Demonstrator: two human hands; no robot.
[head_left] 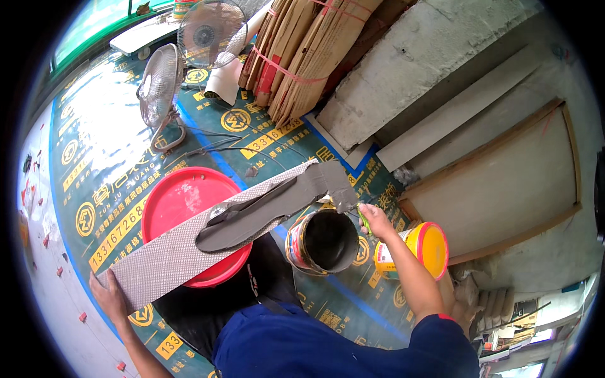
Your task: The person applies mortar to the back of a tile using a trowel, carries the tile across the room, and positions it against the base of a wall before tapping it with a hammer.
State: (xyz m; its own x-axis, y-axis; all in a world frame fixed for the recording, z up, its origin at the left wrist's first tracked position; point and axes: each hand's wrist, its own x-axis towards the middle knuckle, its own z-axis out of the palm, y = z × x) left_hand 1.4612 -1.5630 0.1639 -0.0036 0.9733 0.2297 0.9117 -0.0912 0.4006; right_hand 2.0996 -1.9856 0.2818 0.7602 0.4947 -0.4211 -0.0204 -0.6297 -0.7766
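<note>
My left hand (107,293) grips the lower-left end of a long tile strip (154,271) with a cross-hatched face, held slanting over a red round tub or lid (176,201). Dark grey paste (246,220) is spread thickly along the strip's upper-right part. My right hand (376,222) is closed on the green handle of a trowel (340,195), whose paste-covered blade is at the strip's far end. Below that end stands an open bucket (296,242) with a dark inside. A yellow bucket with a red rim (432,249) is right of my right hand.
Two fans (151,88) (205,34) and cables stand or lie at the back on a printed green floor sheet (82,164). Bundled cardboard (296,57), a concrete ledge (409,63) and a wood-edged panel (504,189) are at the back and right. A white wall (34,208) borders the left.
</note>
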